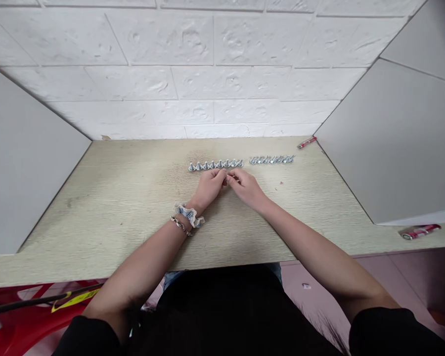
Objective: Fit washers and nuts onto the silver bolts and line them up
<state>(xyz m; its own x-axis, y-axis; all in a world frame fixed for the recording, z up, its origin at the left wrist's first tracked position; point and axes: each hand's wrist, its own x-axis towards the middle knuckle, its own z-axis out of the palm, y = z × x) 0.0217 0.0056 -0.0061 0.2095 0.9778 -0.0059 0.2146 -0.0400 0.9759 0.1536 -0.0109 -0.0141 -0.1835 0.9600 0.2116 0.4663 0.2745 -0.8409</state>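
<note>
My left hand and my right hand meet at the fingertips over the wooden table. Both are closed in a pinch around something small that the fingers mostly hide. Just beyond them stands a row of several silver bolts with washers, heads down and shanks up. To its right lies a second row of several silver bolts, these ones tilted. A scrunchie and a chain bracelet are on my left wrist.
White brick-pattern wall behind the table. Grey panels rise at the left and right. One red battery lies at the back right, another near the front right edge. Red object below left.
</note>
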